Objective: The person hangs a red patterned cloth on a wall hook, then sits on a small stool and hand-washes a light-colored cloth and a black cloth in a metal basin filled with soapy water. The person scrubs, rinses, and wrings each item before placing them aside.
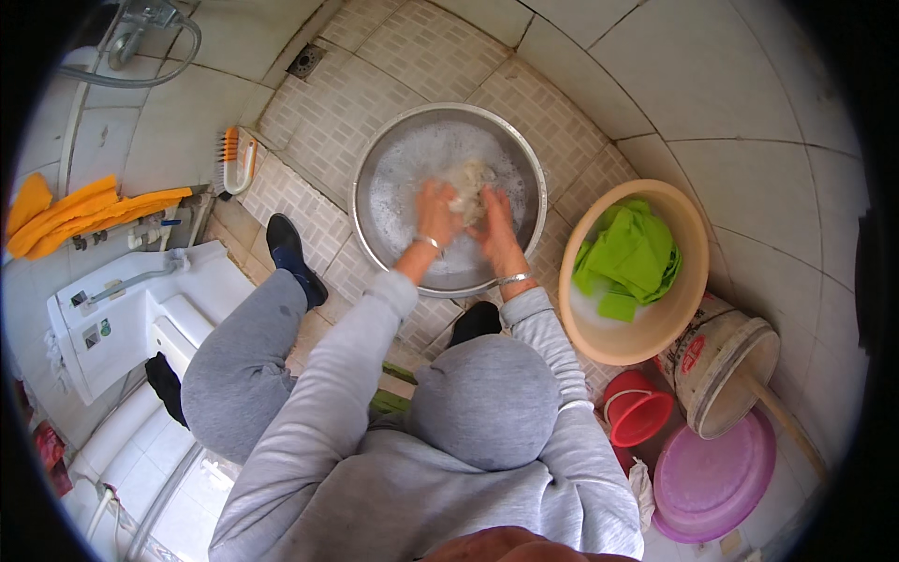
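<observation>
Before me on the tiled floor stands a round stainless steel basin (362, 151) with cloudy, sudsy water inside. A bunched, pale cream cloth (472, 184) lies in the water between my two hands. My left hand (437, 211), slightly blurred, touches the cloth's left side. On its right side, my right hand (495, 218) has its fingers against the wet cloth; the fingertips are partly hidden by cloth and suds. Each wrist wears a silver bracelet, and both sleeves are rolled back.
At right, a peach plastic tub (572, 281) holds bright green cloth (632, 242) in suds. Behind it are a large bucket (702, 365), a small red bucket (638, 411) and a purple basin (716, 478). A scrub brush (239, 165) and a white washbasin (126, 302) are at left.
</observation>
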The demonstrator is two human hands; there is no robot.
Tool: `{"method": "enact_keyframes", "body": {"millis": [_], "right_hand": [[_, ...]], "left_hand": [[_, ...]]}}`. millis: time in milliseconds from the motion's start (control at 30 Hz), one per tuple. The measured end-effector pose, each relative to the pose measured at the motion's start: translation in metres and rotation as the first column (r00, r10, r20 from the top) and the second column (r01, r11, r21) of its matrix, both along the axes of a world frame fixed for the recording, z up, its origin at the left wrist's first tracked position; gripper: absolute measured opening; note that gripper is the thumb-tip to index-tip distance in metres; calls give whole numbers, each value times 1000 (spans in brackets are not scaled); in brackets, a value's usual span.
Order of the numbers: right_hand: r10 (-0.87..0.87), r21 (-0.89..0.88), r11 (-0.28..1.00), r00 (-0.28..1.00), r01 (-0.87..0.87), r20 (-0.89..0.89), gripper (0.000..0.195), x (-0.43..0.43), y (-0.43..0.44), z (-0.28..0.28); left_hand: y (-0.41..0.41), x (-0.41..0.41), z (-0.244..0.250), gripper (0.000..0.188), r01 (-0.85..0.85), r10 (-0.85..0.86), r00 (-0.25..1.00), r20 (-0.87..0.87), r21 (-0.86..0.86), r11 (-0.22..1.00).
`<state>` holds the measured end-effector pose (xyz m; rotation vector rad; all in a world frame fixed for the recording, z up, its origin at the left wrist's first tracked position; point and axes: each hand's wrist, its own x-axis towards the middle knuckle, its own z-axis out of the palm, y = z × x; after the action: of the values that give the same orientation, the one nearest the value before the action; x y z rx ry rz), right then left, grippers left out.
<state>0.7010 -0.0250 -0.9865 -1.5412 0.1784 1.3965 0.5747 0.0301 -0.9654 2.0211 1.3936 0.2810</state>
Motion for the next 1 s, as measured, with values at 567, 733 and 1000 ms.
{"method": "enact_keyframes", "body": {"millis": [567,733,1000], "right_hand": [[141,91,987,987,-133,-83,58,-8,14,53],[168,-192,976,925,-107,341,62,21,2,12],[445,-299,895,621,-331,645,55,7,-16,-13]], "left_hand": [[17,-19,-6,24,-1,24,990,-142,160,987],[17,-22,5,32,-221,252,921,-296,136,966],[26,-25,-34,41,-116,86,939,-334,-70,991]]}}
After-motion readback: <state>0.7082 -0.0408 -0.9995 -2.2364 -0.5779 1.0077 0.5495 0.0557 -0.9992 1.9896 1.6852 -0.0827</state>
